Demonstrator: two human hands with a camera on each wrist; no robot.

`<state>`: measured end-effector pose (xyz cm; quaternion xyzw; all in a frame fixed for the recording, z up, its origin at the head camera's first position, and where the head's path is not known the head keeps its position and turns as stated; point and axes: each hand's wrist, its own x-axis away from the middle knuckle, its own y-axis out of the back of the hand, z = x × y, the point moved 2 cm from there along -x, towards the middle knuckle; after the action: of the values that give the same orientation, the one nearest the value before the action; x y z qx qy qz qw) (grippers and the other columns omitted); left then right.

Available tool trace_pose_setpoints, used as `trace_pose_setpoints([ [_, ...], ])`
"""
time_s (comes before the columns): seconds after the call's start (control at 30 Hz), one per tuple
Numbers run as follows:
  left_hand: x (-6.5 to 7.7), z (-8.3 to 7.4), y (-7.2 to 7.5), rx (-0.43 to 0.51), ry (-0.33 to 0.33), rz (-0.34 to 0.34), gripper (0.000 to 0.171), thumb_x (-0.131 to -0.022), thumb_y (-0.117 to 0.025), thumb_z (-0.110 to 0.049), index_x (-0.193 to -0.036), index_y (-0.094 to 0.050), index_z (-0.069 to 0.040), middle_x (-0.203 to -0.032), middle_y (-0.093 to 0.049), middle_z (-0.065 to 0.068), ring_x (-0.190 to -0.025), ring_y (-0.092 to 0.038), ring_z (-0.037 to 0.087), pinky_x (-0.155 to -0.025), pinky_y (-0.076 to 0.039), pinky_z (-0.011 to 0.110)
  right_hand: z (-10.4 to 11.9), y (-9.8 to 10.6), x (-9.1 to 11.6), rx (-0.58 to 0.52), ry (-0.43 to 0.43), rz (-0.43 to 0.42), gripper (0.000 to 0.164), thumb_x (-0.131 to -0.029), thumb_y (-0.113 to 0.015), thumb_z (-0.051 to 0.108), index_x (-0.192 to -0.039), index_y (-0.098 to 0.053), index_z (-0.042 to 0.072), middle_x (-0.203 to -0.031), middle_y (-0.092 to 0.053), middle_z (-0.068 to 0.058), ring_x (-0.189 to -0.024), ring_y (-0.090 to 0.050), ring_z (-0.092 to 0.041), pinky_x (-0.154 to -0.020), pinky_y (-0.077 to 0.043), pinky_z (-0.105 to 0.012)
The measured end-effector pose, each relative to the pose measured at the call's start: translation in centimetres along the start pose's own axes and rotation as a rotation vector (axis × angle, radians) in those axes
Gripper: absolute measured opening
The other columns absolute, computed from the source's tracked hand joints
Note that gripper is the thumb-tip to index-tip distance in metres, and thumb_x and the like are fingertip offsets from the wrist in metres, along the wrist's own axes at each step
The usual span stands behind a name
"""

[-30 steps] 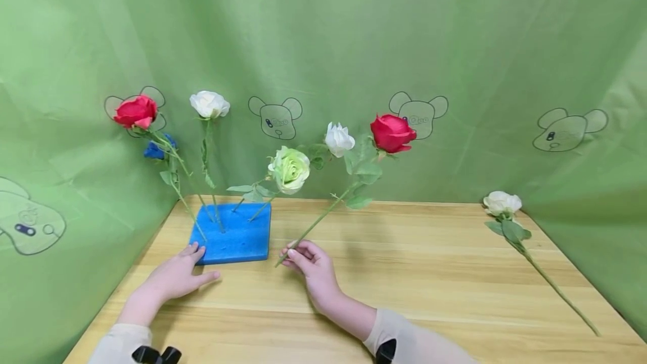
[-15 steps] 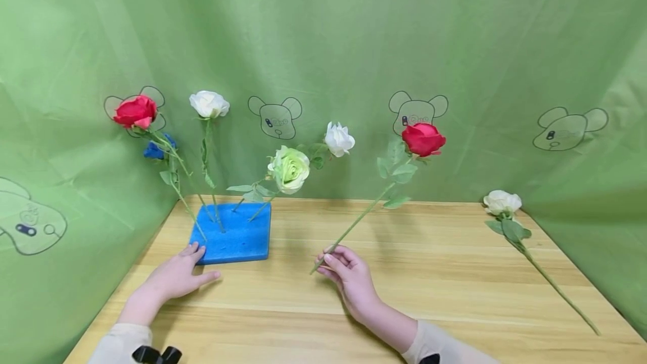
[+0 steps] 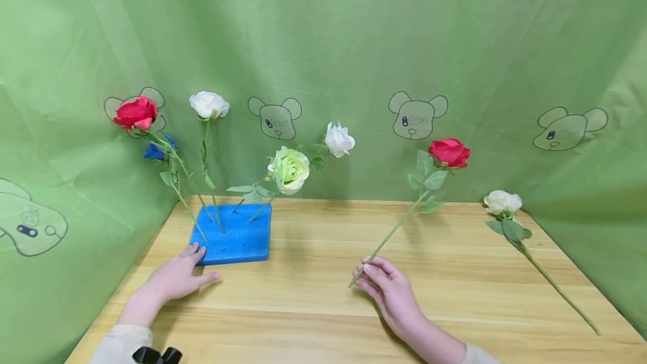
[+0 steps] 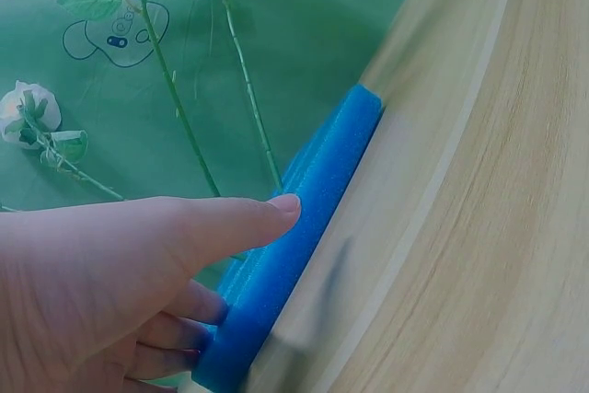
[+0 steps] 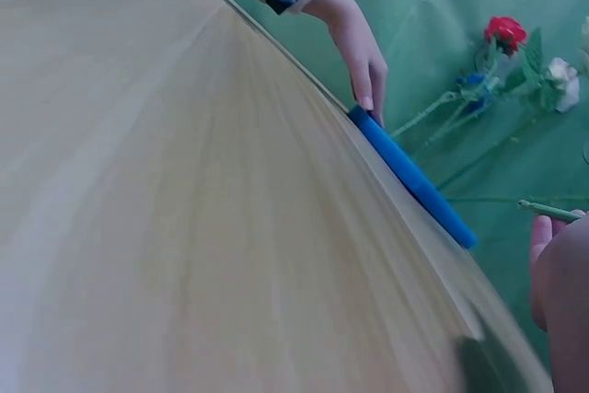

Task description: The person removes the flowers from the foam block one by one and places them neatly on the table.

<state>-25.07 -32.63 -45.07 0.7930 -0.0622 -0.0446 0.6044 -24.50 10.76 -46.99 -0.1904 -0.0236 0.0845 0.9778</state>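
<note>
My right hand (image 3: pixel 391 291) pinches a red rose (image 3: pixel 449 153) near the lower end of its stem, the bloom slanting up and to the right above the table. My left hand (image 3: pixel 174 277) rests its fingertips on the front left corner of a blue foam block (image 3: pixel 245 246), thumb stretched out. Stuck in the block are another red rose (image 3: pixel 135 112), a blue flower (image 3: pixel 154 150), a white rose (image 3: pixel 209 104), a pale green rose (image 3: pixel 290 169) and a second white flower (image 3: pixel 339 139). In the right wrist view the held stem's cut end (image 5: pixel 543 209) shows beside my fingers.
A cream-white rose (image 3: pixel 502 203) lies on the wooden table (image 3: pixel 323 330) at the right, its stem pointing toward the front right corner. Green cloth (image 3: pixel 323 27) printed with bear outlines hangs behind the table and along both sides.
My right hand has moved right and a little toward me, carrying the red rose away from the foam block. My left hand and the flowers in the block have stayed put.
</note>
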Motion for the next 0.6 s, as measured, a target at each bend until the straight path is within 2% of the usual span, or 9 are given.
trace_pose_setpoints([
  [0.37,0.0,0.0,0.0,-0.006,-0.005,0.007,0.092,-0.086,-0.059,-0.065,-0.14,-0.045,0.009,-0.148,-0.034,0.036,-0.133,-0.037,0.056,-0.103,-0.039,0.067,1.8,4.2,1.9,-0.031,-0.027,-0.062,0.017,-0.099,-0.055,0.01,-0.108,-0.068,0.015,-0.1,-0.069,0.005,-0.092,-0.068,-0.007,-0.088,-0.057,-0.022],
  [0.6,0.0,0.0,0.0,-0.004,0.002,0.009,0.093,-0.086,-0.058,-0.065,-0.14,-0.044,0.009,-0.148,-0.033,0.036,-0.134,-0.036,0.055,-0.104,-0.039,0.066,2.3,6.6,2.6,-0.096,-0.02,-0.091,0.021,-0.099,-0.053,0.008,-0.106,-0.071,0.016,-0.095,-0.071,0.005,-0.088,-0.068,-0.007,-0.083,-0.058,-0.02],
])
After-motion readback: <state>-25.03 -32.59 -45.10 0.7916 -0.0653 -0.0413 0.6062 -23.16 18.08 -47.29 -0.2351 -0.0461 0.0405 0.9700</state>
